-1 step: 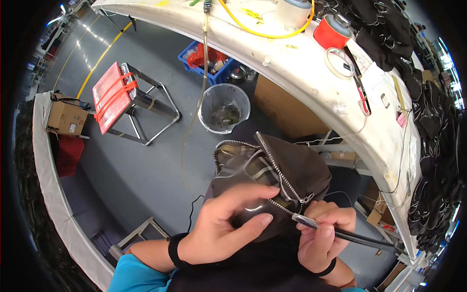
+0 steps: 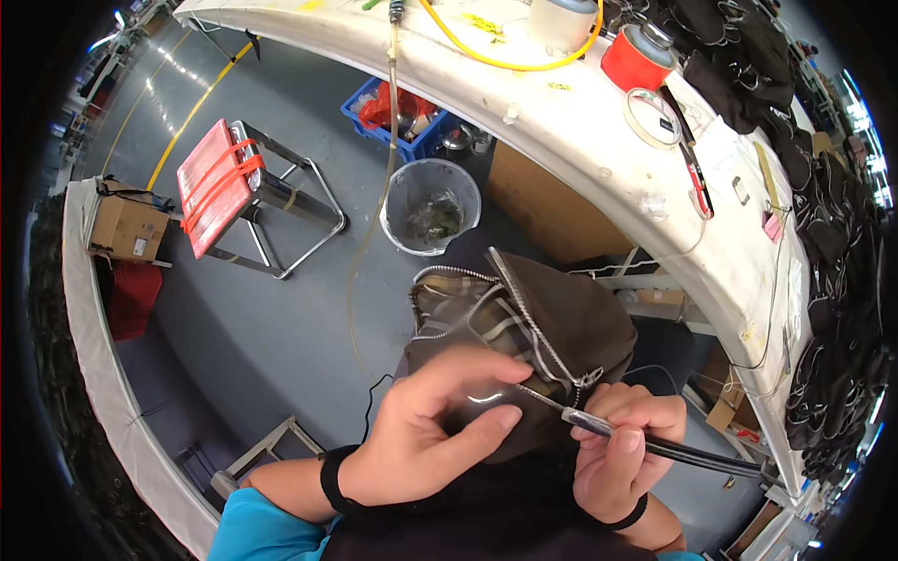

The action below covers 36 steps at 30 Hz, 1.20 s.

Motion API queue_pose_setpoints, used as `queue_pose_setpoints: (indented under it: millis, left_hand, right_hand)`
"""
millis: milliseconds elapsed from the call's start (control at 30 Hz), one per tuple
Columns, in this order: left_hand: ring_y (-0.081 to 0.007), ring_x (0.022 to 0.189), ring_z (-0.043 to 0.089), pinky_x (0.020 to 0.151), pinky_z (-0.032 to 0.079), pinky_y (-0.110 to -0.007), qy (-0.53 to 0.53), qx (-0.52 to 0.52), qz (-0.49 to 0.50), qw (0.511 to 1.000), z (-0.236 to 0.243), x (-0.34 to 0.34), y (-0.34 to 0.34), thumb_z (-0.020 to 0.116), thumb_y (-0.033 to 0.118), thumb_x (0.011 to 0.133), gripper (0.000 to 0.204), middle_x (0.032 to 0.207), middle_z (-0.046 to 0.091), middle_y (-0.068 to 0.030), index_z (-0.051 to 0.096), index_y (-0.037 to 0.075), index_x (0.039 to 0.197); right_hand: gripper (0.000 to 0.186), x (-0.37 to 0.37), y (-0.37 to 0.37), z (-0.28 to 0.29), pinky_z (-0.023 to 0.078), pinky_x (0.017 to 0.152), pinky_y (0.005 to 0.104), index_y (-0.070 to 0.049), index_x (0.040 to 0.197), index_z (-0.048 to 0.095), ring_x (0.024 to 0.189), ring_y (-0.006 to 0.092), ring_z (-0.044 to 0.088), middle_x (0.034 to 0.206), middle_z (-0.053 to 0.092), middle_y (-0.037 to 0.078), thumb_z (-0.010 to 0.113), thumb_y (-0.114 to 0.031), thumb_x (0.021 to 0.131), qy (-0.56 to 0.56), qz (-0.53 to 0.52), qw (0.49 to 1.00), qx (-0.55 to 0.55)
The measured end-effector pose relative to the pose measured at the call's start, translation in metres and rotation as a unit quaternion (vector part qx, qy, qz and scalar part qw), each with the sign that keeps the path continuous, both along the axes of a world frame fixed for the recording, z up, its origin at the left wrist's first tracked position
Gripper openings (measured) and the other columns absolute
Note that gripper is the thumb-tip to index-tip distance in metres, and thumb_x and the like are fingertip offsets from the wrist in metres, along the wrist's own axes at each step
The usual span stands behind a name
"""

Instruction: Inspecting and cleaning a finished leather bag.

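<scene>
A dark brown cloth bag (image 2: 589, 313) with metal zippers and a plaid lining lies in front of me. Its zipper (image 2: 535, 327) is parted, showing the lining. My left hand (image 2: 440, 421) hovers over the bag's near side with thumb and index finger apart. A pale, blurred streak shows between those fingers; I cannot tell what it is. My right hand (image 2: 625, 449) grips a slim black rod (image 2: 687, 455) between thumb and fingers. The rod's greyish, shiny tip points left, at the end of a zipper edge. Its other end runs out to the lower right.
A white-covered table (image 2: 599, 140) curves from far left to right, bearing a red tin (image 2: 639, 58), a tape roll (image 2: 652, 119) and black goods (image 2: 823, 309). On the floor stand a grey bucket (image 2: 388, 210), blue crate (image 2: 412, 150) and red-topped stool (image 2: 213, 187). A thin hose (image 2: 391, 112) hangs down.
The bag's upper zipper end has shifted slightly up and left. My left hand has moved a hair left; my right hand stays on the rod.
</scene>
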State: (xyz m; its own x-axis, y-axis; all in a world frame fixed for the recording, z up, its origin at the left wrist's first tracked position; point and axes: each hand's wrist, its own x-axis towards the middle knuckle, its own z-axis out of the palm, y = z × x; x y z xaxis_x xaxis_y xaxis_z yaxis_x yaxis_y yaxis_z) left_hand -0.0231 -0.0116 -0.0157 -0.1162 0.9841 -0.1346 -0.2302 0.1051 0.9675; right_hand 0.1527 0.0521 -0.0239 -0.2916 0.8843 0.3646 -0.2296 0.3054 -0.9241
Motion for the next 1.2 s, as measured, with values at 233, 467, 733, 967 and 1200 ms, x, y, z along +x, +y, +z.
queue_pose_setpoints:
  millis: [233, 467, 733, 967, 1200]
  left_hand:
    - [-0.0101, 0.095, 0.054, 0.081, 0.044, -0.025, -0.075, -0.039, 0.01, 0.996, -0.004, -0.001, 0.001, 0.066, 0.002, 0.087, 0.019, 0.101, 0.056, -0.0034, 0.057, 0.003, 0.103]
    - [-0.0091, 0.083, 0.056, 0.07, 0.046, -0.022, 0.016, -0.015, 0.048, 0.999, -0.007, 0.007, -0.006, 0.066, 0.005, 0.088, 0.015, 0.094, 0.059, -0.0028, 0.056, 0.003, 0.1]
    - [-0.0075, 0.082, 0.058, 0.067, 0.047, -0.021, -0.021, 0.03, 0.095, 0.995, -0.013, 0.016, -0.013, 0.067, 0.001, 0.087, 0.016, 0.094, 0.061, -0.0039, 0.054, 0.003, 0.097]
    - [-0.0068, 0.081, 0.056, 0.07, 0.045, -0.02, -0.1, 0.021, 0.117, 0.988, -0.011, 0.02, -0.014, 0.066, 0.001, 0.088, 0.017, 0.093, 0.06, -0.0035, 0.054, 0.003, 0.099]
    - [-0.0086, 0.085, 0.054, 0.076, 0.042, -0.022, -0.081, 0.016, 0.102, 0.991, -0.01, 0.02, -0.013, 0.063, 0.001, 0.089, 0.014, 0.096, 0.058, -0.0042, 0.054, 0.003, 0.1]
  right_hand:
    - [0.014, 0.002, 0.001, -0.004, 0.044, 0.056, 0.0273, 0.0, 0.098, 0.045, 0.059, 0.0154, 0.056, 0.074, 0.06, 0.012, 0.055, -0.008, 0.091, -0.005, 0.024, 1.0, 0.013]
    - [0.018, -0.006, 0.01, 0.008, 0.041, 0.047, 0.0314, -0.001, 0.09, 0.056, 0.049, 0.0221, 0.052, 0.068, 0.06, 0.011, 0.067, 0.004, 0.077, -0.157, 0.051, 0.981, 0.103]
    - [0.019, 0.001, 0.005, 0.017, 0.04, 0.044, 0.0305, 0.0, 0.085, 0.056, 0.047, 0.0221, 0.052, 0.064, 0.058, 0.01, 0.071, 0.002, 0.073, -0.192, 0.016, 0.973, 0.131]
    - [0.02, -0.007, -0.001, 0.017, 0.042, 0.046, 0.0311, 0.0, 0.087, 0.062, 0.049, 0.0217, 0.053, 0.065, 0.058, 0.007, 0.075, -0.003, 0.072, -0.104, 0.105, 0.983, 0.112]
    - [0.019, 0.004, 0.004, 0.009, 0.036, 0.042, 0.0298, 0.0, 0.087, 0.057, 0.044, 0.0193, 0.047, 0.064, 0.056, 0.007, 0.071, -0.003, 0.075, -0.161, 0.017, 0.971, 0.176]
